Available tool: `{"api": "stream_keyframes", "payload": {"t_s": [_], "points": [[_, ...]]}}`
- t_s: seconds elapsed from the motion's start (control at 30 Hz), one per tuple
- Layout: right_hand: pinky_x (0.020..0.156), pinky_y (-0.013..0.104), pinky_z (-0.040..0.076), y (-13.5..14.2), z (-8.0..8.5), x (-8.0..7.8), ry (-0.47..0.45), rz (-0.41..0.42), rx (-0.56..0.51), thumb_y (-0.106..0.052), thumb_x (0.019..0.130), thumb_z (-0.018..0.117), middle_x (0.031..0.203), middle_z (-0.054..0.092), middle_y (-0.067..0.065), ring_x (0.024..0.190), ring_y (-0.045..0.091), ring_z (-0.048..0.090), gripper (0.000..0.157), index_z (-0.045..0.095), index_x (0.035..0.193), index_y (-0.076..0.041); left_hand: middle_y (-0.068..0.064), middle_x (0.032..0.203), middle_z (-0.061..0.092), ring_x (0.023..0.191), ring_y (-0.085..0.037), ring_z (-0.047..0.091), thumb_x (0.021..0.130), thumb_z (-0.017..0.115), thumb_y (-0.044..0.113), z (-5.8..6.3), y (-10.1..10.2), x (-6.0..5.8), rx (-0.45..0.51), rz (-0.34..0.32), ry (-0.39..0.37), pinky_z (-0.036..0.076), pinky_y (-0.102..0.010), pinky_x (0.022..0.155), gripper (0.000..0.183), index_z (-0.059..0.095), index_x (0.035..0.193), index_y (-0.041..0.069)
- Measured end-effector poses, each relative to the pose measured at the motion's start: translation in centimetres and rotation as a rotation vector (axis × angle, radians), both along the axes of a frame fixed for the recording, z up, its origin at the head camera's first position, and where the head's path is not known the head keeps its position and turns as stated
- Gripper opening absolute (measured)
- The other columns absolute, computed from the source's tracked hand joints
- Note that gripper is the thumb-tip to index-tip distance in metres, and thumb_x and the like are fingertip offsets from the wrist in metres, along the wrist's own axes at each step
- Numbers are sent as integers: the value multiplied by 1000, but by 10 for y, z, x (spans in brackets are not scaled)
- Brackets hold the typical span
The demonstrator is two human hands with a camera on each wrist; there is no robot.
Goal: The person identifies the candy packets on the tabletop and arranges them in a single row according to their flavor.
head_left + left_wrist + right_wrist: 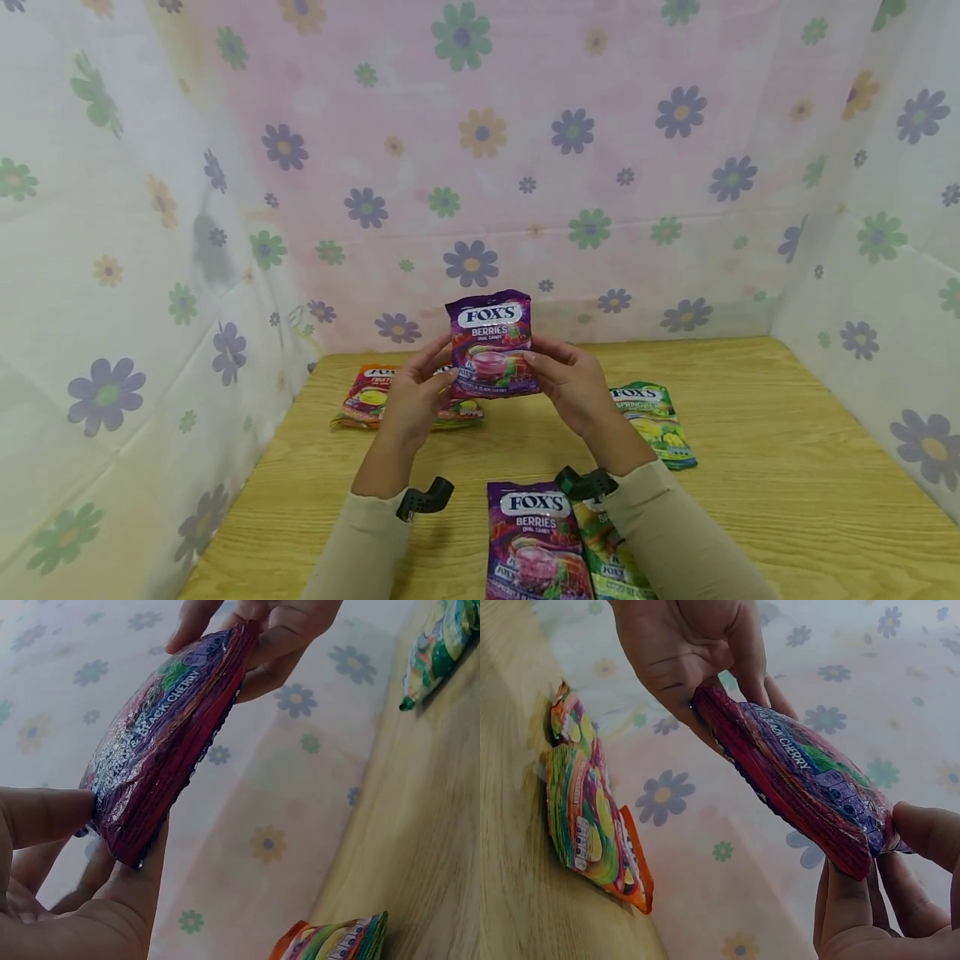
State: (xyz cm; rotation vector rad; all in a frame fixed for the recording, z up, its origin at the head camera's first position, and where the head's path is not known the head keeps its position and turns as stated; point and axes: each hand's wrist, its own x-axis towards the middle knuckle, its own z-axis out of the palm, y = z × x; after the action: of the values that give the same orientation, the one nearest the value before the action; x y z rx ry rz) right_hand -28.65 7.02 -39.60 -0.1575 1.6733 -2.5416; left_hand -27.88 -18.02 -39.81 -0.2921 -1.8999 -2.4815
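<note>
A purple Fox's Berries candy bag (491,343) is held up above the table, its printed front toward the head camera. My left hand (415,400) pinches its left edge, thumb in front and fingers behind. On the opposite edge, my right hand (573,387) pinches it the same way. Both wrist views show the bag (161,742) from its lower end, with "Black Cherry" readable and thumb and fingers (922,832) on either side of it. Behind my left hand lie orange-and-red Fox's candy bags (366,398), partly hidden by that hand.
A second purple Berries bag (534,542) lies at the near edge, beside a green-and-yellow Fox's bag (615,562) partly under my right forearm. Another green bag (660,425) lies right of my right wrist. Flowered cloth (480,208) walls in the wooden table (750,433).
</note>
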Motion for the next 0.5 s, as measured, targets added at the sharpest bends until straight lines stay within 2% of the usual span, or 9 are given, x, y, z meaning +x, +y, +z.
{"api": "stream_keyframes", "payload": {"t_s": [0.13, 0.3, 0.4, 0.5], "points": [[99, 30, 57, 2, -2, -1, 5, 1, 1, -10, 100, 69, 142, 58, 12, 123, 24, 65, 43, 60, 141, -5, -19, 138, 53, 119, -28, 63, 103, 60, 2, -1, 1, 0, -14, -17, -6, 59, -30, 97, 53, 57, 149, 28], [99, 30, 58, 3, -3, -3, 15, 9, -12, -6, 99, 68, 142, 58, 15, 125, 25, 63, 45, 58, 143, -4, -22, 142, 50, 120, -30, 63, 102, 59, 0, -2, 2, -2, -29, -39, 11, 59, -30, 95, 58, 54, 151, 31], [97, 32, 59, 3, -4, -4, 17, 12, 4, -5, 99, 68, 142, 59, 15, 125, 26, 62, 45, 58, 143, -5, -20, 147, 51, 121, -29, 64, 102, 59, -1, -4, 3, -2, -34, -48, 21, 59, -30, 95, 60, 52, 153, 30], [97, 34, 59, 3, -5, -5, 23, 15, 27, -6, 99, 68, 143, 59, 13, 125, 27, 62, 46, 57, 144, -7, -17, 149, 53, 120, -26, 66, 102, 60, 0, -7, 5, -3, -28, -35, 27, 60, -29, 95, 56, 51, 152, 23]]}}
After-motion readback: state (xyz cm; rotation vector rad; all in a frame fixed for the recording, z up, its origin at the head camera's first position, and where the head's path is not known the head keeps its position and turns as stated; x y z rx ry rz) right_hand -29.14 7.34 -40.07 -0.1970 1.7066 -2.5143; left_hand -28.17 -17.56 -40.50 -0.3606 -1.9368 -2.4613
